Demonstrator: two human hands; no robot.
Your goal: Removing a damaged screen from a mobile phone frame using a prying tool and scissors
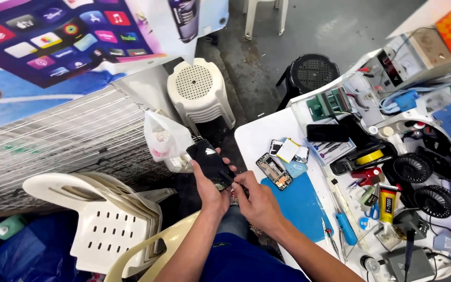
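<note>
My left hand (208, 187) grips a black smartphone (210, 163), its dark screen tilted up, held over my lap to the left of the white workbench (257, 137). My right hand (255, 199) is closed around a small dark tool (229, 178) whose tip touches the phone's lower right edge. An opened phone body (274, 171) with exposed parts lies on the bench by the blue work mat (299, 204), right of my hands.
Stacked white plastic chairs (103, 222) stand at the left, a white stool (199, 94) and a black stool (311, 73) farther off. A plastic bag (164, 137) hangs near the phone. The bench's right side holds small fans (412, 168), a glue tube (387, 201), screwdrivers (345, 225), cables and meters.
</note>
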